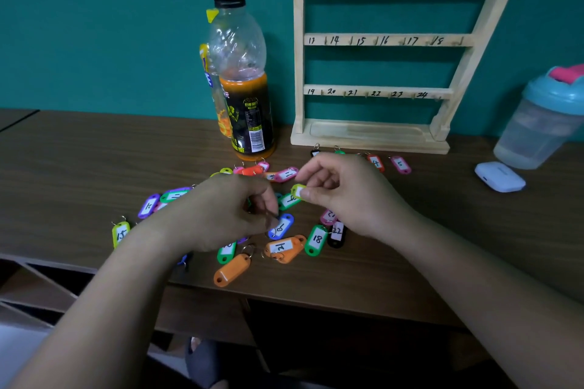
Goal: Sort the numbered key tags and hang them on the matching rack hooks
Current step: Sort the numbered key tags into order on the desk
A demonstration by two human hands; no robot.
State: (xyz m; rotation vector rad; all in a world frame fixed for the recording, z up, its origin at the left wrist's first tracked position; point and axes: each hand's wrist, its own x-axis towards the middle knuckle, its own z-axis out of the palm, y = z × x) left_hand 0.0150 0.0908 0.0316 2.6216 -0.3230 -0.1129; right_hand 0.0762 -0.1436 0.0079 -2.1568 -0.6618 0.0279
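Head view, near to far: both forearms enter from six o'clock and meet over the brown table (79,151). The left hand (227,208) is curled knuckles-up, its fingertips pinched low over a blue tag (281,226); whether they grip it or its ring I cannot tell. The right hand (341,189) pinches a small yellow-green tag (297,190) between thumb and forefinger, lifted off the pile, its number hidden. Loose key tags (286,248) lie scattered around and beneath the hands, a few lined up toward twelve o'clock before the rack (373,41). Its visible hooks are bare, so sorting seems early. Next comes reading the held tag's number and reaching toward one o'clock to its hook. A juice bottle (243,88) stands at eleven o'clock.
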